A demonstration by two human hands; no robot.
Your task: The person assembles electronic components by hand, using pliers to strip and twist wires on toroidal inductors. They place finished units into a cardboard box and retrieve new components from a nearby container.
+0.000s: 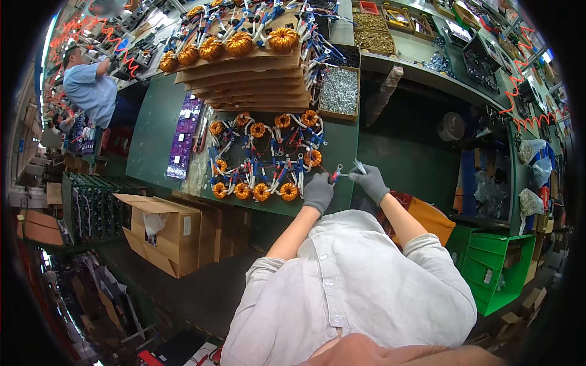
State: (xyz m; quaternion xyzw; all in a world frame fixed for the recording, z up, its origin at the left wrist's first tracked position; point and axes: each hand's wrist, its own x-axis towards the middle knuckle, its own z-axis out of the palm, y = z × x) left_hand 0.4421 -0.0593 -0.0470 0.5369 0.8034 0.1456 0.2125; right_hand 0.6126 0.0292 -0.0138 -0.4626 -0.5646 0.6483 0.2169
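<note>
Left hand (318, 193) pinches wire lead (335, 175); right hand (369, 181), over open space beyond desk (151, 116) right edge, grips pale strips (359, 166).

A dark green tabletop (149, 131). Along its left side runs a column of purple boards (181, 144), with crumpled clear plastic (198, 177) just beside them. Toward the back stands a layered stack of brown cardboard sheets (247, 82); right of it, a shallow box (339, 115) of small silvery parts. In front, copper-coloured ring coils (261, 193) with blue-and-white leads lie in loose rows.
</note>
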